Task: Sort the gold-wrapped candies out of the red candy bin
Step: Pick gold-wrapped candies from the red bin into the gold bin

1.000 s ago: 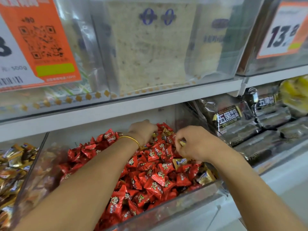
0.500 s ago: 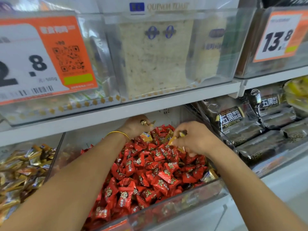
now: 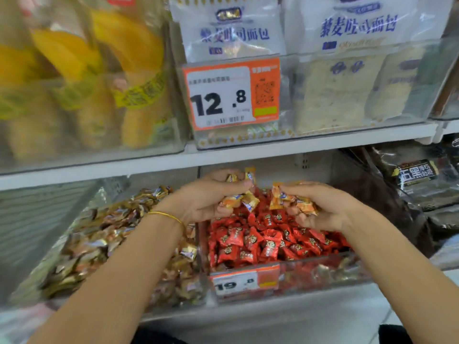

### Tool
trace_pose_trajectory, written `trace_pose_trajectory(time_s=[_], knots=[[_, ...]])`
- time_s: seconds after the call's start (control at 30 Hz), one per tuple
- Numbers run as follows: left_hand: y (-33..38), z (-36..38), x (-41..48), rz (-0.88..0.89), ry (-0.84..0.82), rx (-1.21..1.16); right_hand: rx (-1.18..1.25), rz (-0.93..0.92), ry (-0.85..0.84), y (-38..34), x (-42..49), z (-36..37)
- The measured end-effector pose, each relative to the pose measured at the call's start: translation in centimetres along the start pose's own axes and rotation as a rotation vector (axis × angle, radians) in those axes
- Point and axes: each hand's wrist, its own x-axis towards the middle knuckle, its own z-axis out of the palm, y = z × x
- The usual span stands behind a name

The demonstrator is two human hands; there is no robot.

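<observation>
Your two hands are raised over the red candy bin (image 3: 285, 278) on a shop's lower shelf, both loaded with gold-wrapped candies (image 3: 249, 202). Your left hand (image 3: 206, 198), a gold bracelet (image 3: 166, 215) on its wrist, curls round four of them: two poke out above the fingers and two below. Your right hand (image 3: 323, 208) is palm-up with the fingers folded round at least two more; the bunched wrappers there are too tangled to count further. The two hands are close together but apart, above the back of the bin. Below them lie red candies (image 3: 269, 247), too many to count, heaped behind a clear front wall bearing a price tag (image 3: 244, 281) that reads 19.8. Just to the left, sharing a wall, a neighbouring bin (image 3: 104, 249) holds a heap of gold and brown wrappers. On the shelf above, a second tag (image 3: 231, 95) reads 12.8 beneath two white bread packs (image 3: 233, 31). Blurred yellow packages (image 3: 99, 70) fill the upper left, and dark packets (image 3: 417, 172) sit at the right.
</observation>
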Motion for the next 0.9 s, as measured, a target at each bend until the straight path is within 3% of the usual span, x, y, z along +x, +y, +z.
trace_pose_trajectory(time_s=[0.13,0.23,0.37,0.5,0.6,0.77,0.9], knots=[[-1.0,-5.0,-5.3,0.014,0.175,-0.017,-0.052,-0.004,-0.166,1.0,-0.2,6.1],[-1.8,-8.6,-7.4,0.087,0.398,-0.086,-0.066,-0.034,-0.284,0.8,0.9,11.6],[-3.4,-11.3,-7.8,0.194,0.760,0.046,-0.360,-0.151,-0.132,0.8,4.0,19.3],[-3.1,-12.1,-7.5,0.112,0.727,0.021,-0.642,-0.102,-0.085,1.3,5.8,22.6],[-3.4,-12.8,-7.7,0.126,0.710,-0.032,-0.542,-0.165,-0.055,1.2,6.0,21.9],[-4.3,-10.7,-8.1,0.404,0.659,0.406,-0.375,-0.314,-0.086,0.9,3.2,16.7],[-3.6,-6.0,-6.1,0.541,0.485,0.609,-0.326,-0.345,0.068,1.0,0.6,10.4]])
